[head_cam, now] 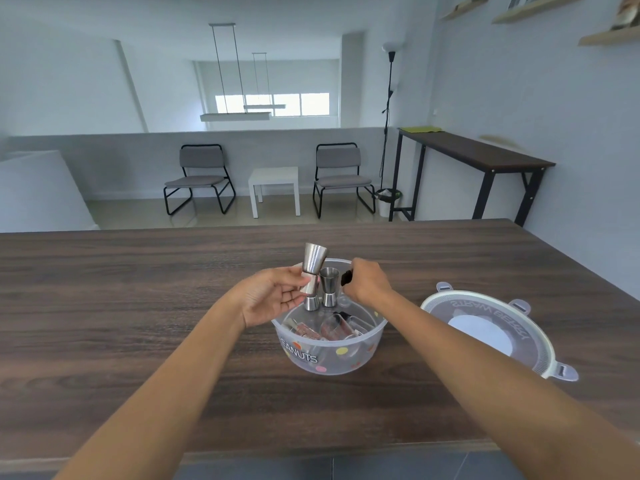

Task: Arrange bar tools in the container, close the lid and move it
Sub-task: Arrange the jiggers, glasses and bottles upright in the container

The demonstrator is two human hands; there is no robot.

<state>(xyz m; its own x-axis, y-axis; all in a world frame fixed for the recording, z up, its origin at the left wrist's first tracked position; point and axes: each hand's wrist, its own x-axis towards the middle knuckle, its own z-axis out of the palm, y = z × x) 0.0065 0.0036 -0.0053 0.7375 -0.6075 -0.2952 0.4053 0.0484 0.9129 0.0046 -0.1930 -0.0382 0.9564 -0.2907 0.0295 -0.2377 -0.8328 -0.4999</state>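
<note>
A clear round plastic container [346, 358] marked "PEANUTS" with coloured dots stands on the dark wooden table. My left hand [273, 296] holds a tall steel jigger [313, 268] upright over the container's far left rim. A smaller steel jigger [329, 287] stands upright inside, just right of it. My right hand [367, 282] is closed on a small black object [346, 277] above the far right rim; what it is cannot be told. Glass and steel tools [332, 329] lie in the container's bottom. The round lid [485, 327] lies upside down to the right.
The wooden table [138, 306] stretches wide to both sides, with its near edge at the bottom of the view. Beyond it are two grey chairs [201, 178], a small white side table [275, 188], and a tall dark console table [478, 157] along the right wall.
</note>
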